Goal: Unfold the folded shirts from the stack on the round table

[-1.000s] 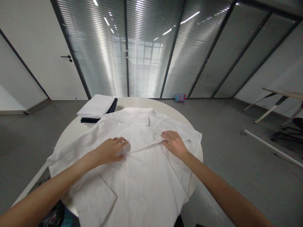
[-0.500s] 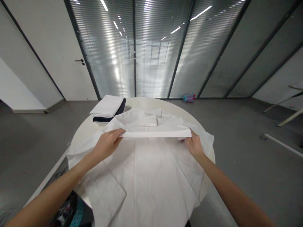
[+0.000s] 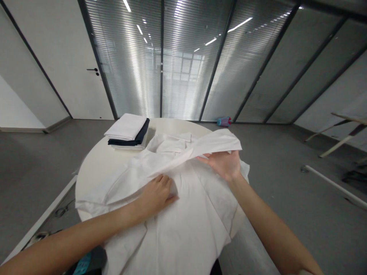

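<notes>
- Holding up a flap (image 3: 219, 142) of the white shirt (image 3: 189, 225): right hand (image 3: 220, 164) palm up underneath, fingers stretched out; can't tell if the thumb pinches, cloth covers it
- Left hand (image 3: 159, 193) palm down on the shirt, thumb spread away from curled fingers, loose cloth bowed up between them; no firm grip visible
- Shirt lies across the round worktop (image 3: 96, 172), collar (image 3: 173, 146) toward the far side, near part running out of view at the bottom
- Flap slants, high on the right, lower toward the left, crossing just in front of the collar
- For a clean result: use the left hand as a light anchor, palm flat, so the layer below doesn't drag
- Support the flap along its length, not at one corner; lower it level, then smooth outward from the middle
- Check for creases trapped under the flap before pressing down
- Keep cloth and elbow off the stack of folded clothes (image 3: 126, 128) beyond the left arm; a snag could shift it
</notes>
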`<state>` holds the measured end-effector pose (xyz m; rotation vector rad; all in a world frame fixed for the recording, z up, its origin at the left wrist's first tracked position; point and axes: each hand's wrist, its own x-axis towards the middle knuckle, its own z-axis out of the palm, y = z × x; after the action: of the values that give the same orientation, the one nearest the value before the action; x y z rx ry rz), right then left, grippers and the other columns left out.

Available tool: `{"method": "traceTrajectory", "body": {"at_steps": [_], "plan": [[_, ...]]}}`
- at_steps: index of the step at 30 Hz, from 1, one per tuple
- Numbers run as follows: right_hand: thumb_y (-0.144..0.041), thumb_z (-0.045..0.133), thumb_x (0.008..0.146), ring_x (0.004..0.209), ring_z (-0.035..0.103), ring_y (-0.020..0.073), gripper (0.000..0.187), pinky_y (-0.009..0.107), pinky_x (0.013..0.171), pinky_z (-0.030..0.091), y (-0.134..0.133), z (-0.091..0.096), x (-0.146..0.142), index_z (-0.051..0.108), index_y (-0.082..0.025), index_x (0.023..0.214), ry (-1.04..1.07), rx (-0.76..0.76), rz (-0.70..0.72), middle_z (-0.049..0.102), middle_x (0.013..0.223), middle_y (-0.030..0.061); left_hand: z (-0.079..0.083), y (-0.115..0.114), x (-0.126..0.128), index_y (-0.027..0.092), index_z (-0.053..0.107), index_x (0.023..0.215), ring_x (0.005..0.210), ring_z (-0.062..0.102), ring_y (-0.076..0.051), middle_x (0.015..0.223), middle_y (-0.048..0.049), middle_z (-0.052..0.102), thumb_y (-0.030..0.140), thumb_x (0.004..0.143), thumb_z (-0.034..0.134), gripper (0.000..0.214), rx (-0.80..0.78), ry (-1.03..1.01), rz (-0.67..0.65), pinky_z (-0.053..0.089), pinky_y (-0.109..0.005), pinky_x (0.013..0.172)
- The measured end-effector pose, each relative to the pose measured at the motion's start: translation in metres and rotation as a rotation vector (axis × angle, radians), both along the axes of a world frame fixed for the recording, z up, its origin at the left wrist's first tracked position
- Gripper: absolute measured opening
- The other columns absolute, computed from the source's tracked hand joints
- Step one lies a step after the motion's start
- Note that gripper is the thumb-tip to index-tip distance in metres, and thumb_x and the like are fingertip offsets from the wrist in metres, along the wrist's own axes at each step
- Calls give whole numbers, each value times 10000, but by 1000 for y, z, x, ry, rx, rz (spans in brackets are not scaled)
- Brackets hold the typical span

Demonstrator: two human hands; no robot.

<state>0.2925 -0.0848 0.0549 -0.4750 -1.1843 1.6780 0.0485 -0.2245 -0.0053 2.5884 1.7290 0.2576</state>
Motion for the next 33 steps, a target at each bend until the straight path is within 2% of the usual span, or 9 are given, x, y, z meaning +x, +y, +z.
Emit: {"method": "traceTrajectory", "body": {"at_steps": [4,10,16,19,22,24,27,30,33], "plan": [[-744,516,826,1179,602,391,560,635,950,512,13,38,-36,633,-277,1111,45,194,-26,670,1005,89,-6,18,-1,85,582,1260,1303,523,-426,1400,-271,538,566,883,672,618,-22,-52,75,465,-545,1030],[-707,594,810,1187,623,372,518,586,995,525,30,80,-92,607,-264,1079,117,273,20,605,951,47,-13,26,-2,133,654,1120,1269,571,-337,1322,-188,620,316,966,618,242,-50,-136,-76,482,-485,1051],[-682,623,810,1179,640,331,502,509,1051,529,38,73,-122,620,-228,1023,150,210,39,642,968,60,-13,21,7,140,690,1056,1155,643,-233,1189,-123,701,85,994,436,267,-14,-242,-298,524,-366,996],[-621,687,797,1148,644,282,430,495,1050,534,41,67,-123,622,-255,1013,128,221,14,688,992,43,7,0,16,144,682,1125,1176,636,-216,1230,-116,701,84,1012,389,320,-12,-289,-523,519,-337,996],[-545,741,776,1138,635,244,371,473,1023,541,43,63,-120,629,-292,1023,54,259,-26,719,1007,6,34,-25,23,171,698,1106,1082,680,-202,1169,-94,741,179,1029,449,261,-169,-336,-853,532,-313,950],[-508,785,733,1122,638,234,382,443,1006,539,45,60,-117,641,-296,1017,6,292,-56,728,1002,-6,47,-35,23,189,697,1131,1012,703,-199,1093,-76,763,288,1015,536,221,-271,-406,-925,540,-308,917],[-455,840,656,1068,652,228,430,404,980,531,51,52,-112,663,-282,1008,-49,360,-108,725,1008,-6,50,-34,20,188,653,1241,1122,667,-239,1181,-100,726,435,974,605,367,-234,-512,-606,518,-356,988],[-402,846,624,1023,649,236,468,412,974,517,59,41,-107,697,-255,1043,-190,493,-171,708,1027,18,32,-24,21,157,516,1419,1351,495,-378,1470,-210,525,611,828,720,773,-141,-392,-263,431,-537,1094],[-301,789,649,967,627,239,379,439,984,498,65,29,-100,747,-228,1018,-484,743,-259,657,982,36,8,-18,27,94,422,1483,1328,497,-416,1460,-261,511,573,771,796,936,-166,-218,-275,440,-554,1066]]}}
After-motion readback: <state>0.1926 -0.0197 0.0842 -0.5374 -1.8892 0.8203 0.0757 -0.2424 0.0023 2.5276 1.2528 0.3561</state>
